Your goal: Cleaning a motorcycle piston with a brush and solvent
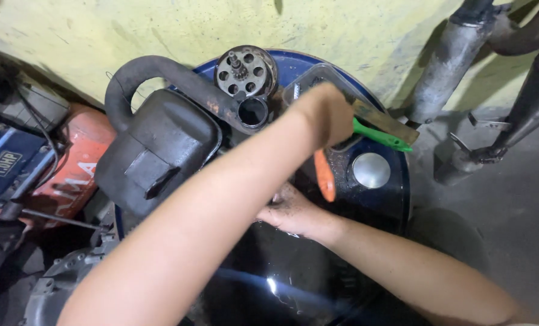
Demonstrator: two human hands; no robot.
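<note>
Black and dusty, a muffler (158, 151) with its curved pipe is seen lying at the left on the blue drum (396, 199). Behind it, 1 perforated metal disc (245, 71) is set upright. The left hand (327, 115) appears closed on a green-handled tool (381, 137). The right hand (293, 212) is rested on the drum top; its grip cannot be told.

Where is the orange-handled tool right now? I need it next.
In the head view the orange-handled tool lies on the blue drum's top, right of centre, between the left hand and right hand, beside the round silver cap.
</note>
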